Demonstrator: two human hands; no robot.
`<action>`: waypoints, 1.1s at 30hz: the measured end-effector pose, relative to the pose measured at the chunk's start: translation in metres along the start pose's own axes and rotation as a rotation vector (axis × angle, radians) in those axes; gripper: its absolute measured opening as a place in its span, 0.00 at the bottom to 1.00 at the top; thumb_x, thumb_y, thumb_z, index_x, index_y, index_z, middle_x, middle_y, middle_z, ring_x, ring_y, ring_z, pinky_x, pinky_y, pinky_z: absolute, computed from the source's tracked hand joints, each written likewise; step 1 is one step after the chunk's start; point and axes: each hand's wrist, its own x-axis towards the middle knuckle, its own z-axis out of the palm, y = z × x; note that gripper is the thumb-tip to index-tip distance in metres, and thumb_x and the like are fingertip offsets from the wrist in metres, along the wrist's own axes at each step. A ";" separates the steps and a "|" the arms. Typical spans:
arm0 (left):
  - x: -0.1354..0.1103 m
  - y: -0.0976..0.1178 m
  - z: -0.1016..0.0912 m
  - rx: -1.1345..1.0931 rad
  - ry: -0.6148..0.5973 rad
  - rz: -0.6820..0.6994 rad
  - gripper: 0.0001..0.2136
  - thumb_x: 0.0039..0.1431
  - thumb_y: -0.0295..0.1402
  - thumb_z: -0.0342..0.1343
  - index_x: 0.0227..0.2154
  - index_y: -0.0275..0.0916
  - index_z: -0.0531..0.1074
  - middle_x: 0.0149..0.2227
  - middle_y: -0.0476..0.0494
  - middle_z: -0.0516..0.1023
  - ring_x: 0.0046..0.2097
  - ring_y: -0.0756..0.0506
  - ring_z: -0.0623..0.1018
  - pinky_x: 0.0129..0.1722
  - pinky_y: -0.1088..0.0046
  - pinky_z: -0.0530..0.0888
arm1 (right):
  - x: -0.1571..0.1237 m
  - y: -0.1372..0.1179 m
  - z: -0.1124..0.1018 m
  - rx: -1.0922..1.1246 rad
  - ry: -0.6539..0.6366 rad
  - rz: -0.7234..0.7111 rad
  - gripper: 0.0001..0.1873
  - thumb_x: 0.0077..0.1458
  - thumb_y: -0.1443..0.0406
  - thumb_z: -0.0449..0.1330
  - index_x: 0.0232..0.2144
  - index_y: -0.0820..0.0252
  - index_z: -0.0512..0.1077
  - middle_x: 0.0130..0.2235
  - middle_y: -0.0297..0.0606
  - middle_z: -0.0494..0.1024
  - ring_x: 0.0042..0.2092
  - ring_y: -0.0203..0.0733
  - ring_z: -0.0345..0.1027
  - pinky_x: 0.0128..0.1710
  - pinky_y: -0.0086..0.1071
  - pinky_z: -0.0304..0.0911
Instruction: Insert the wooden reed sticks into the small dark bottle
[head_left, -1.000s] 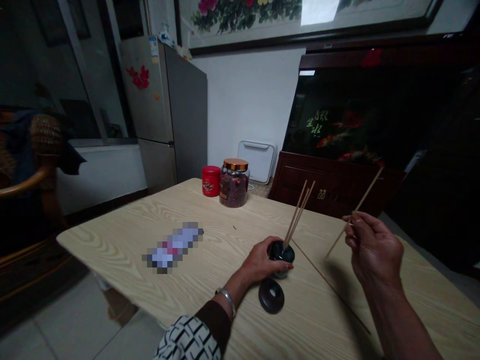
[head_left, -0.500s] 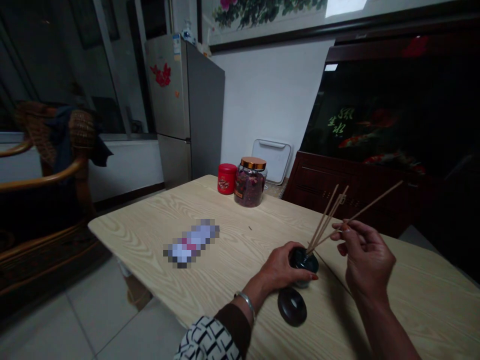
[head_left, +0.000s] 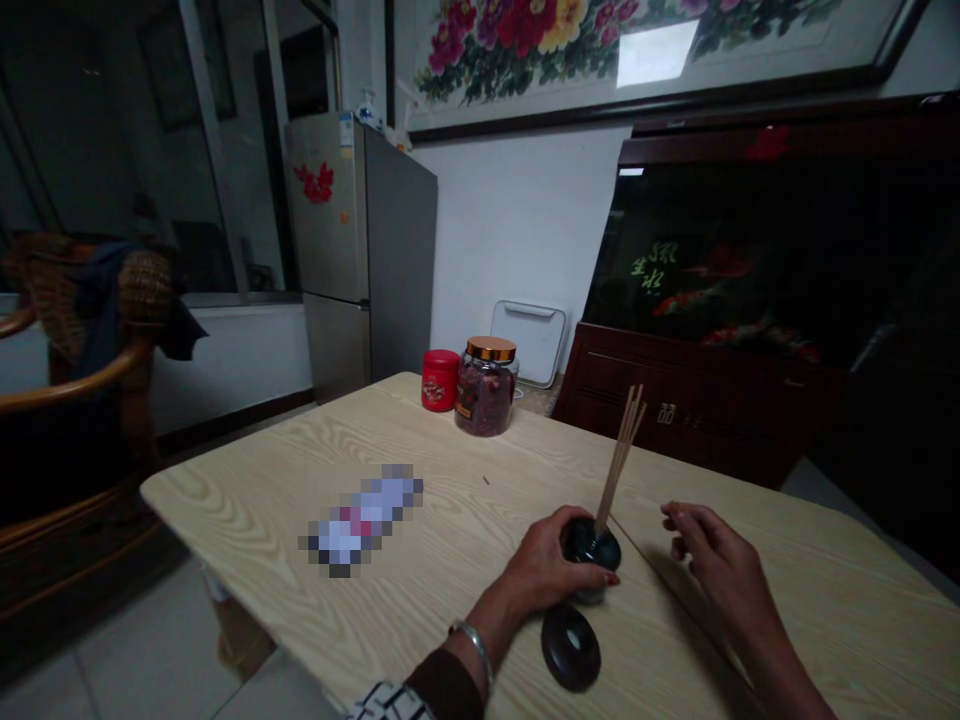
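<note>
My left hand [head_left: 551, 560] is wrapped round a small dark bottle [head_left: 606, 550], a reed diffuser by its look, with thumb and fingers on opposite sides. Several thin reed sticks [head_left: 619, 455] stand in the bottle's mouth, bunched together and leaning slightly right. To the right, apart from the bottle, my right hand [head_left: 720, 560] hovers over the table with its fingers curled and the tips close together. No stick shows in it. A dark round cap with a hole [head_left: 571, 648] lies on the table just in front of the bottle.
On the wood-grain table [head_left: 300, 480] stand a red canister [head_left: 440, 381] and a glass jar [head_left: 486, 395] with a copper-coloured lid. A blurred-out flat item [head_left: 364, 522] lies on the left. Behind are a fridge [head_left: 401, 260] and a fish tank [head_left: 720, 260].
My right hand has let go of the stick it held, which now stands bunched with the others. That hand has drawn away slightly. The view has tilted up a little.
</note>
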 end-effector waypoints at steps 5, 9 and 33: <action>0.000 0.002 0.000 -0.019 -0.011 0.000 0.32 0.38 0.39 0.74 0.50 0.39 0.73 0.42 0.44 0.79 0.44 0.42 0.76 0.45 0.70 0.71 | 0.000 0.044 -0.023 -0.626 -0.292 0.021 0.11 0.54 0.56 0.56 0.27 0.53 0.73 0.30 0.36 0.79 0.33 0.45 0.72 0.31 0.33 0.58; 0.002 -0.002 0.000 -0.043 -0.012 0.019 0.32 0.38 0.37 0.74 0.49 0.38 0.73 0.41 0.44 0.78 0.44 0.43 0.75 0.46 0.69 0.72 | -0.003 0.059 -0.020 -0.787 -0.414 0.001 0.08 0.54 0.60 0.56 0.26 0.54 0.72 0.31 0.36 0.80 0.34 0.43 0.72 0.31 0.32 0.55; 0.001 -0.006 0.002 -0.055 -0.006 0.035 0.32 0.38 0.38 0.74 0.49 0.38 0.73 0.41 0.44 0.77 0.44 0.43 0.75 0.48 0.67 0.72 | 0.000 0.043 -0.016 0.037 -0.318 0.126 0.18 0.45 0.51 0.61 0.19 0.59 0.69 0.18 0.33 0.71 0.20 0.36 0.60 0.20 0.29 0.54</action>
